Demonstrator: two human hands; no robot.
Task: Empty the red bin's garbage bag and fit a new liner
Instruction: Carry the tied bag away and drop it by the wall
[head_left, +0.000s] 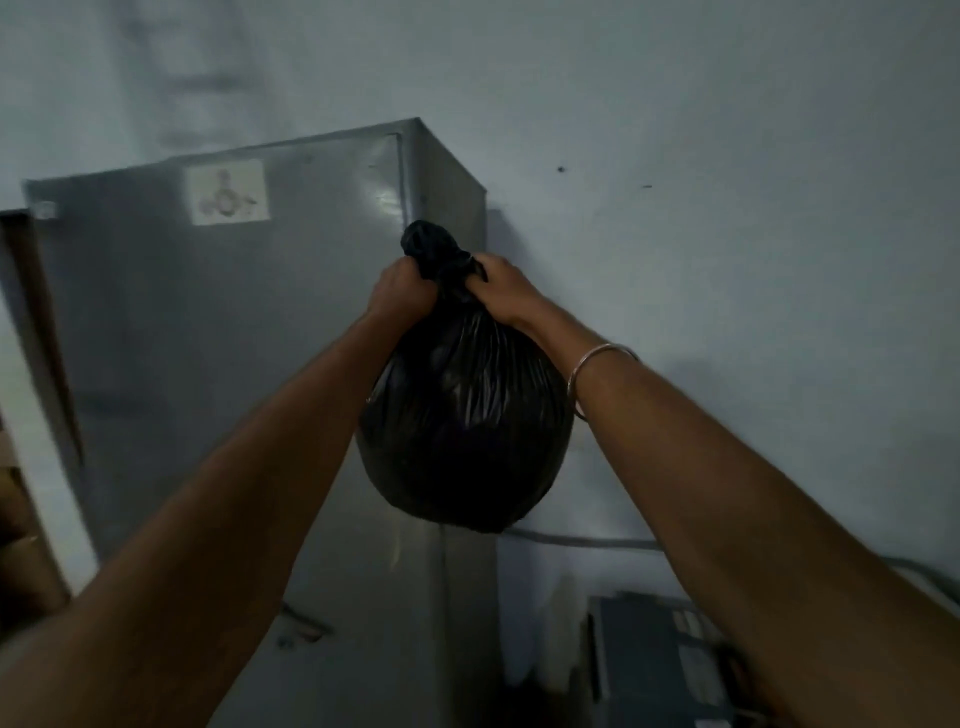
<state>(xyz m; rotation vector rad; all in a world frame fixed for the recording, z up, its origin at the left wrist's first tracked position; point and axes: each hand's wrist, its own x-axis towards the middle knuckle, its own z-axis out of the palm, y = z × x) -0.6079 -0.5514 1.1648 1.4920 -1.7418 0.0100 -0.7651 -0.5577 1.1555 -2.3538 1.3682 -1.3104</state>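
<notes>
Holding: left hand (402, 293) and right hand (501, 293) both clenched round the neck of the black garbage bag (467, 426), just under its knot (431, 247)
Bag spot: hanging mid-air, in front of a grey fridge (234, 338)

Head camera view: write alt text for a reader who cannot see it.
The left hand and right hand grip the bunched neck of a full black garbage bag, held up in front of a grey fridge and a pale wall. A metal bangle sits on the right wrist.
</notes>
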